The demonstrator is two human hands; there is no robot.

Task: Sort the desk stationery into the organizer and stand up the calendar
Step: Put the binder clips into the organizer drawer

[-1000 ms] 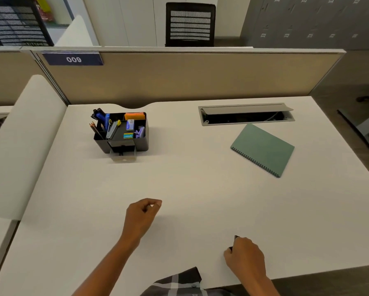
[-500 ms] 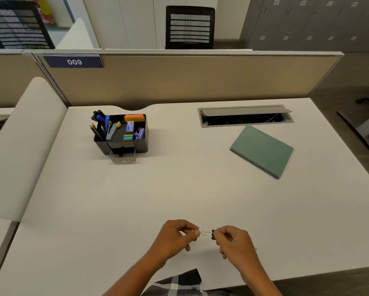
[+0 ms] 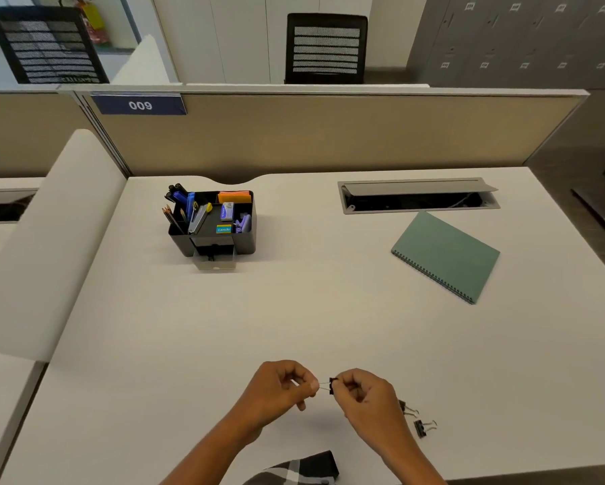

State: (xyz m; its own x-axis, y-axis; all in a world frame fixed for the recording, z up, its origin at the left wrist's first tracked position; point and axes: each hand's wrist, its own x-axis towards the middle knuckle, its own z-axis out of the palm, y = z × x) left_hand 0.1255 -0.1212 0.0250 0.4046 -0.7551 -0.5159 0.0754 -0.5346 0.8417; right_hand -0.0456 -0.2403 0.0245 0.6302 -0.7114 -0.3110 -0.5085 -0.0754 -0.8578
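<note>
A small black binder clip (image 3: 332, 385) is held just above the near edge of the desk (image 3: 294, 309); its black body is pinched by the right hand (image 3: 365, 397), while its wire handles, pointing left, are pinched by the left hand (image 3: 280, 388); the clip's long axis thus runs left to right between the two grips; the organizer (image 3: 214, 224) stands well apart, far and to the left, so the left hand is judged the nearer for the carry; two more clips (image 3: 414, 420) lie near, right of the right hand; the green calendar (image 3: 446, 255) lies flat at far right
</note>
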